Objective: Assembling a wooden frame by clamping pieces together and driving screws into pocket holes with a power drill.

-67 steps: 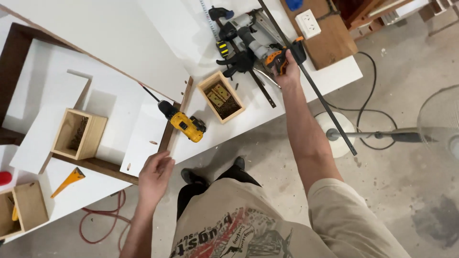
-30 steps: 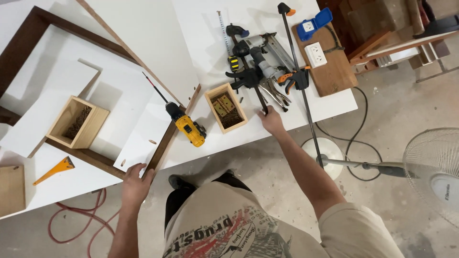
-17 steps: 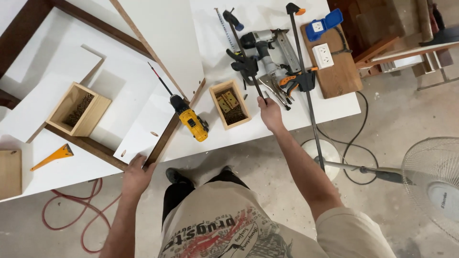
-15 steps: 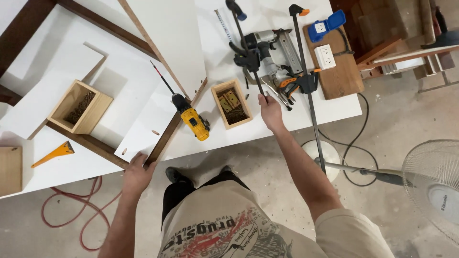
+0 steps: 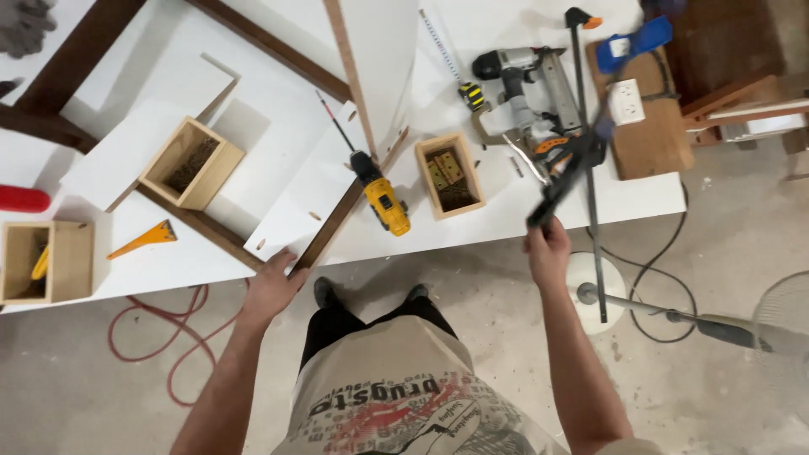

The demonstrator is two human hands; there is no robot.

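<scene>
Seen from above at a white workbench (image 5: 506, 227), the person's right hand (image 5: 548, 251) grips the lower end of a black bar clamp (image 5: 566, 173), fingers wrapped fully around it. The clamp is blurred; its long axis runs on a diagonal, from the hand at the bench's near edge up and to the right toward its orange-and-black head, which sits over the bench just beside a grey nail gun (image 5: 527, 88). A second, longer bar clamp (image 5: 587, 152) lies nearly straight up and down in the view, its lower end overhanging the bench edge above the floor.

The left hand (image 5: 271, 286) rests at the near edge of the bench, fingers spread and loosely open, fingertips touching the corner of a white panel (image 5: 303, 198) and a dark wooden strip (image 5: 337, 221); it grasps nothing.

Between the hands lie a yellow cordless drill (image 5: 383, 198), bit pointing up and to the left, and a small wooden box (image 5: 449, 174) of hardware. Another open wooden box (image 5: 190, 163) stands farther left.
</scene>
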